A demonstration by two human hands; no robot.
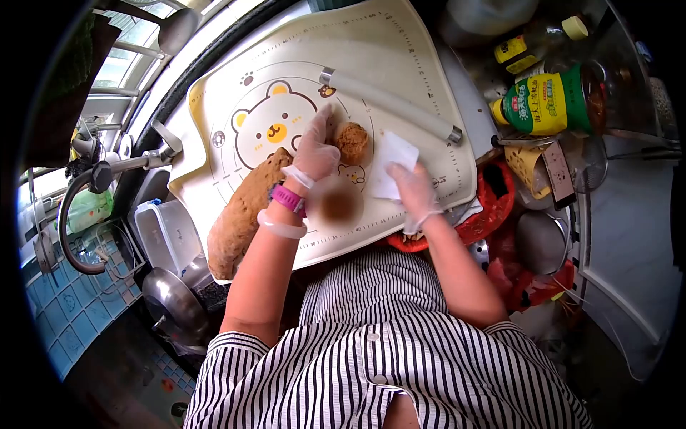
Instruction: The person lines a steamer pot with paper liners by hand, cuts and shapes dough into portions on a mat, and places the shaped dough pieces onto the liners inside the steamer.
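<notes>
While a long brown dough roll (246, 214) lies along the left side of the mat (371, 36), the gloved left hand (316, 150) reaches over the mat's middle, fingers extended, gripping nothing visible, right beside a crumbly brown ball (351, 144). A rolling pin (391, 106) lies farther right; below it, the gloved right hand (414, 189), partly closed, pinches a white sheet (394, 159).

Wears a short-sleeved black-and-white striped shirt (457, 357) with pale round buttons (373, 336). Wears a pink wristwatch (288, 200), a translucent whitish bangle (281, 226) elbow-side of the watch, a clear glove (314, 159) fingers-side, and a matching glove (418, 193) opposite the watch.
</notes>
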